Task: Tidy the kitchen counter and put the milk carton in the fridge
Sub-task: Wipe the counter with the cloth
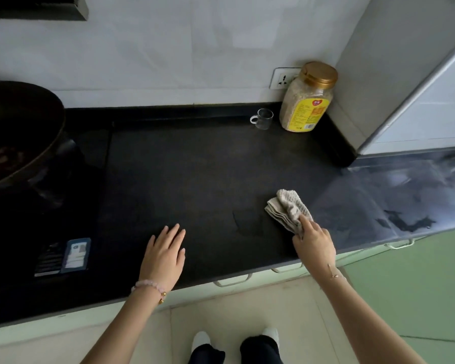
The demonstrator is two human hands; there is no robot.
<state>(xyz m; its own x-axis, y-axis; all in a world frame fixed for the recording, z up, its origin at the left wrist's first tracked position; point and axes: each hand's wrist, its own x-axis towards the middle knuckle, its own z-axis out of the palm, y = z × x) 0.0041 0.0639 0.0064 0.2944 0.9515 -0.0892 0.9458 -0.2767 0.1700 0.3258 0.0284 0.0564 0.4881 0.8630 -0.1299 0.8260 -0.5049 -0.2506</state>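
A black kitchen counter (195,166) fills the middle of the head view. My right hand (314,245) grips a folded beige cloth (286,208) by its near corner, and the cloth lies on the counter right of centre. A faint wet smear (247,223) shows just left of the cloth. My left hand (164,254) rests flat on the counter near its front edge, fingers spread, holding nothing. No milk carton is in view.
A gold-lidded jar of grains (306,98) and a small glass cup (263,119) stand in the back right corner by a wall socket (283,78). A dark wok (16,132) sits on the stove at left. A white appliance side (431,106) rises at right. Drawer handles (233,281) line the front.
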